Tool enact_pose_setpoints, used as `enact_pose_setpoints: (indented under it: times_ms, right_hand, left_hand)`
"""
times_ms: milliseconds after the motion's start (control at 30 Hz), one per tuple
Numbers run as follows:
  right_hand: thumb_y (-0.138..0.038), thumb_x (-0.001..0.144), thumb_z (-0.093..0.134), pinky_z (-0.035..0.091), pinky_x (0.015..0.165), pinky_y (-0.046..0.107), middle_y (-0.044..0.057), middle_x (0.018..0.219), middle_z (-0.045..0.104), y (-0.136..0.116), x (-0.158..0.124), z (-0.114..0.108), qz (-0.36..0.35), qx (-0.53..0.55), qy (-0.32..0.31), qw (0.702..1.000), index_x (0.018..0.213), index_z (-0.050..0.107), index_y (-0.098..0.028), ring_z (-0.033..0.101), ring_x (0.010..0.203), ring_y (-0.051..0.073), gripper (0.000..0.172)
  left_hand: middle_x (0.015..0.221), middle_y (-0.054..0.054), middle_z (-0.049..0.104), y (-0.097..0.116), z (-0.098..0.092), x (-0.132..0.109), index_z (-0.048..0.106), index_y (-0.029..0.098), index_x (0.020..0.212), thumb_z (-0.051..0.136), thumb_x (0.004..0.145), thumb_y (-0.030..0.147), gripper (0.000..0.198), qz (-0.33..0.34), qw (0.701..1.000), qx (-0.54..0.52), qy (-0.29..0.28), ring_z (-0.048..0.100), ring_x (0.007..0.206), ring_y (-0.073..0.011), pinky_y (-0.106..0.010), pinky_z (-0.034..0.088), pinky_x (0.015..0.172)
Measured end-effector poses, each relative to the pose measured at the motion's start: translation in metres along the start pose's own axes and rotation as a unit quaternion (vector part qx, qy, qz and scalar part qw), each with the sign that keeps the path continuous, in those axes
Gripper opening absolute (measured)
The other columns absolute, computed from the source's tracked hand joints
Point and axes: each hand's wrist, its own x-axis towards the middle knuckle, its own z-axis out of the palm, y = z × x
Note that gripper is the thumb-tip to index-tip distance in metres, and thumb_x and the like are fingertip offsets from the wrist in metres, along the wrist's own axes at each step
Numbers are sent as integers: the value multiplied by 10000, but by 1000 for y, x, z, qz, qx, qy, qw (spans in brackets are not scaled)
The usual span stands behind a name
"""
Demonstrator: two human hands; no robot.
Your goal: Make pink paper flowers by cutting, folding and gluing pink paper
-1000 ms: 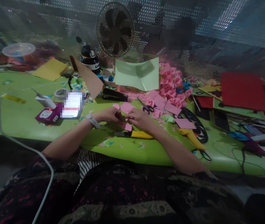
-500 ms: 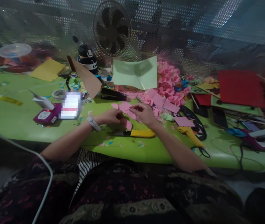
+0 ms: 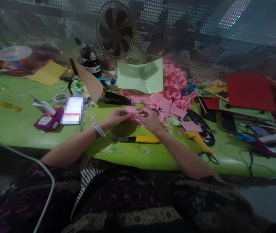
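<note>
Pinched between both hands is a piece of pink paper (image 3: 131,110). My left hand (image 3: 116,117), with a white band on its wrist, grips the paper's left side. On its right side my right hand (image 3: 149,118) closes thumb and fingers. Part of the paper is hidden by the fingers. A yellow-handled utility knife (image 3: 147,139) lies on the green table (image 3: 104,142) just below the hands. Beyond them sits a black stapler (image 3: 117,98). Pink paper squares (image 3: 178,110) and a heap of folded pink paper flowers (image 3: 175,81) are to the right.
A yellow hot glue gun (image 3: 198,140) lies at right by a black oval thing. At left stand a lit phone (image 3: 73,110) and a purple power socket (image 3: 47,121). A white cable (image 3: 31,155) hangs over the front edge. A fan (image 3: 116,30) stands behind a pale green sheet (image 3: 140,76).
My left hand has risen slightly and moved right toward my right hand. The pink piece it held low is now up between both hands, which are closer together.
</note>
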Motion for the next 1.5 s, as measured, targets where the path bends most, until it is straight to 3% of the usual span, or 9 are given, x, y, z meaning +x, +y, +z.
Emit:
enact_pose_setpoints:
  times_ms: [100,167,300,500,667,900,1133,1500]
  right_hand:
    - [-328,802,683,497,614,284,39,719,683,3,0,2,20,-11,-12,1000,724,652,-160,607,645,148,188]
    - [-318,791,685,477,600,278,28,684,670,3,1,2,17,-19,3,1000,701,641,-161,588,617,140,187]
    - [-281,796,667,479,606,283,31,711,668,2,0,1,6,-22,7,1000,712,632,-165,577,619,135,147]
    - [-287,799,667,485,643,297,34,726,654,2,-1,4,-19,-39,14,999,705,621,-169,567,652,140,158]
    - [-283,757,721,515,671,300,28,785,648,7,4,1,38,57,-12,998,816,598,-171,594,697,141,176]
    - [-284,746,765,559,721,321,-15,780,610,19,9,-2,71,158,-69,982,1061,586,-196,626,750,145,374]
    - [-277,798,745,576,710,310,22,815,652,11,6,-7,90,164,-91,978,988,636,-177,636,737,136,240]
    - [-279,739,770,559,720,316,3,810,633,9,4,-8,45,134,-82,987,1017,634,-180,621,762,146,325]
  left_hand:
    - [828,-32,735,0,0,0,693,132,876,844,706,383,338,-7,999,-30,-28,648,739,-110,-242,495,756]
    - [809,-31,727,-1,0,1,702,125,864,837,711,342,298,-7,999,-46,-27,636,730,-107,-242,488,762]
    - [784,-32,717,-3,3,2,720,125,814,814,689,270,213,-10,997,-78,-2,617,698,-116,-267,492,763]
    - [877,-65,752,-5,3,1,708,114,895,887,641,349,390,-10,994,-103,-33,675,798,-137,-311,507,875]
    - [856,-66,758,-6,-1,1,674,120,916,895,653,323,399,-28,992,-119,-32,693,777,-138,-305,528,841]
    - [836,-53,754,-7,-4,3,671,118,935,869,699,261,339,-39,991,-124,-16,693,725,-119,-272,539,779]
    - [809,-59,757,-7,-5,2,663,114,927,898,652,287,402,-26,992,-123,-30,706,719,-132,-264,553,739]
    - [885,-77,752,-6,-6,2,678,113,942,857,707,248,324,-38,988,-143,-50,707,776,-146,-309,556,816]
